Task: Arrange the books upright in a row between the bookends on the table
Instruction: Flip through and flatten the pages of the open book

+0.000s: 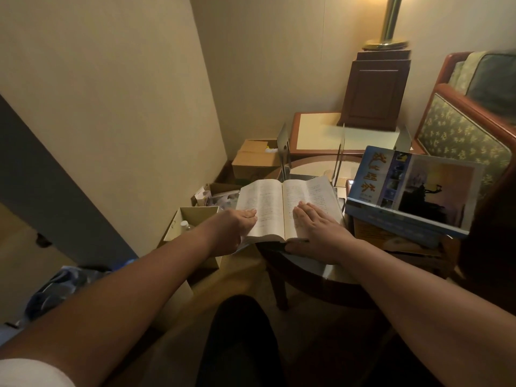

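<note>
An open book (282,202) lies face up at the near left edge of the round table (315,270). My left hand (237,227) lies flat on its left page, fingers straight. My right hand (318,233) presses flat on the right page, with the thumb under the book's lower edge. Behind the book stand two thin metal bookends, the left one (283,152) and the middle one (341,155); a third (405,139) stands further right. A large blue book (413,188) lies tilted on a stack of other books (391,238) to the right.
Cardboard boxes (254,157) and an open box (195,222) sit on the floor left of the table. A low side table (315,132) with a dark wooden box (374,90) and a lamp base is behind. A patterned armchair (463,135) stands at the right.
</note>
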Available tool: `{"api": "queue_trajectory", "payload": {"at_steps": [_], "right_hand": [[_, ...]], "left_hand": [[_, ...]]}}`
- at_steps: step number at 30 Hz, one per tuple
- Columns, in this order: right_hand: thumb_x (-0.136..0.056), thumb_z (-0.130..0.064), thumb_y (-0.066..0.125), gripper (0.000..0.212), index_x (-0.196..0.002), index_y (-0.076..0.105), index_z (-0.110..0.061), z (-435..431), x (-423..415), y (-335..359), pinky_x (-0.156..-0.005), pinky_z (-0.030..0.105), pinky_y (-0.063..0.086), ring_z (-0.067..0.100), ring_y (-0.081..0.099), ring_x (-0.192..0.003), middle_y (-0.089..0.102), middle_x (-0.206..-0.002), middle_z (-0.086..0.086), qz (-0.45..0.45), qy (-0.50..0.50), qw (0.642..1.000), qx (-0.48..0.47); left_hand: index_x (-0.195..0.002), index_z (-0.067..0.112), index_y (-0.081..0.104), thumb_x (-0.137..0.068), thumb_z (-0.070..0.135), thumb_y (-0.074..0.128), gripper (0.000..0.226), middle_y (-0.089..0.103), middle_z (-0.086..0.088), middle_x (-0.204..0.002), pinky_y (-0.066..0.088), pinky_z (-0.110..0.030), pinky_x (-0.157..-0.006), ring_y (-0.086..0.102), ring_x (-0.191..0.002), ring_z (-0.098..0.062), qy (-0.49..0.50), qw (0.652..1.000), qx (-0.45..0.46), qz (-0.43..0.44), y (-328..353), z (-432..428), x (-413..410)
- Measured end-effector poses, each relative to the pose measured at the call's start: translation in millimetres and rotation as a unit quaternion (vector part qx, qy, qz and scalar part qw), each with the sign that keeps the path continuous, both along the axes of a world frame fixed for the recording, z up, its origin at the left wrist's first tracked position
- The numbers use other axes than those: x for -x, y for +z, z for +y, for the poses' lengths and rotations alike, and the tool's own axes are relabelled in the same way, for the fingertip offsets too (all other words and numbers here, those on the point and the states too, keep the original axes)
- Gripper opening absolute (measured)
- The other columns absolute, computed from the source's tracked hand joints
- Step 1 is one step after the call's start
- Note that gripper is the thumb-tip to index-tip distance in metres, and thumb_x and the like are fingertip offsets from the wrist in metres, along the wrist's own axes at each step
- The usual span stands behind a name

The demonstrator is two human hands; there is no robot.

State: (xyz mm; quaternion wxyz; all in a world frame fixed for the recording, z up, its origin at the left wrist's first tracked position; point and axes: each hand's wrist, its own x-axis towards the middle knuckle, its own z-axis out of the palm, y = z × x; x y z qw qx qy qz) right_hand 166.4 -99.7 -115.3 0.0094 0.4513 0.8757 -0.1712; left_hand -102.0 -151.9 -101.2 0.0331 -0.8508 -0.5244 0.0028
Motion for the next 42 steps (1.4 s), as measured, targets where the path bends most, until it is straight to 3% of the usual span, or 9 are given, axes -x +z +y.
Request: {"api": "queue_trajectory", "payload": {"at_steps": [3,8,14,19,24,29,36,39,42], "right_hand": [[-0.088,-0.075,0.053,0.109,-0.163,-0.006,-0.023,0.9,-0.4,-1.5,-0.112,0.031,-0.01,0.016,-0.015,-0.155,-0.013,-0.17,-0.003,-0.001,0.0,1.0,-0.002],[-0.086,-0.078,0.051,0.111,-0.163,-0.008,-0.024,0.7,1.3,-4.5,-0.112,0.032,-0.012,0.017,-0.016,-0.155,-0.014,-0.17,-0.004,-0.018,0.003,1.0,-0.017],[-0.09,-0.08,0.041,0.103,-0.163,-0.006,-0.024,4.3,2.5,-4.2,-0.115,0.031,-0.01,0.015,-0.013,-0.156,-0.011,-0.171,-0.005,-0.011,0.0,1.0,-0.009],[-0.104,-0.063,0.023,0.074,-0.164,0.006,-0.023,6.7,3.8,-6.2,-0.124,0.036,-0.001,0.017,-0.004,-0.157,-0.001,-0.172,-0.002,0.022,-0.026,0.999,0.006],[-0.105,-0.042,0.043,0.05,-0.151,0.036,-0.023,21.1,15.4,7.8,-0.111,0.045,0.037,0.027,0.043,-0.139,0.044,-0.149,-0.002,0.001,-0.04,0.999,-0.019],[-0.104,-0.051,0.041,0.065,-0.161,0.014,-0.036,34.7,37.6,22.4,-0.094,0.044,0.052,0.027,0.049,-0.125,0.044,-0.149,0.003,-0.012,-0.065,0.997,-0.047],[-0.103,-0.051,0.037,0.055,-0.155,0.03,-0.033,43.6,57.0,9.2,-0.109,0.062,0.033,0.038,0.022,-0.146,0.02,-0.161,0.008,-0.02,-0.095,0.993,-0.06],[-0.108,-0.046,0.025,0.06,-0.163,0.006,-0.031,42.2,53.1,-10.3,-0.121,0.067,0.0,0.024,-0.018,-0.155,-0.01,-0.171,-0.008,0.004,-0.047,0.997,-0.054],[-0.108,-0.049,0.017,0.061,-0.162,-0.007,-0.033,50.3,45.6,-22.0,-0.122,0.061,-0.009,0.017,-0.023,-0.153,-0.016,-0.169,-0.012,0.014,-0.04,0.998,-0.038]], "left_hand": [[-0.149,0.012,0.04,-0.091,0.002,0.064,0.064,0.044,-0.006,-0.155,0.035,-0.034,-0.118,0.043,-0.142,-0.017,0.022,0.999,0.027,-0.003,-14.3,-0.5,1.1],[-0.147,0.02,0.045,-0.085,-0.008,0.065,0.071,0.044,-0.001,-0.155,0.036,-0.036,-0.118,0.039,-0.145,-0.015,0.1,0.984,0.086,-0.115,-25.7,-4.9,0.6],[-0.155,0.026,0.039,-0.095,0.025,0.06,0.063,0.047,-0.006,-0.151,0.058,-0.025,-0.079,0.064,-0.11,-0.025,0.145,0.964,0.094,-0.2,-11.6,-7.0,-13.8],[-0.16,0.018,0.026,-0.106,0.049,0.034,0.063,0.032,-0.008,-0.155,0.044,-0.043,-0.106,0.035,-0.141,-0.029,0.223,0.963,0.052,-0.144,-2.8,12.2,-51.6],[-0.139,0.013,0.048,-0.103,0.043,0.043,0.047,0.037,-0.01,-0.147,0.036,-0.044,-0.11,0.035,-0.135,-0.028,0.281,0.95,0.026,-0.134,-4.8,32.0,-72.8],[-0.157,0.012,0.017,-0.104,0.04,0.039,0.064,0.021,-0.013,-0.164,0.03,-0.051,-0.12,0.024,-0.15,-0.03,0.307,0.916,0.103,-0.235,-16.0,36.1,-75.1],[-0.162,0.021,-0.002,-0.107,0.038,0.022,0.062,-0.006,0.0,-0.17,-0.001,-0.041,-0.126,-0.006,-0.155,-0.016,0.273,0.926,0.095,-0.242,-38.0,29.5,-64.6],[-0.161,0.021,-0.007,-0.108,0.036,0.017,0.06,-0.015,0.002,-0.169,-0.007,-0.037,-0.124,-0.016,-0.153,-0.013,0.261,0.931,0.101,-0.234,-44.5,30.2,-63.9],[-0.16,0.021,-0.011,-0.108,0.037,0.017,0.062,-0.02,0.002,-0.167,-0.007,-0.04,-0.125,-0.02,-0.152,-0.013,0.249,0.936,0.118,-0.22,-45.2,36.6,-60.3]]}}
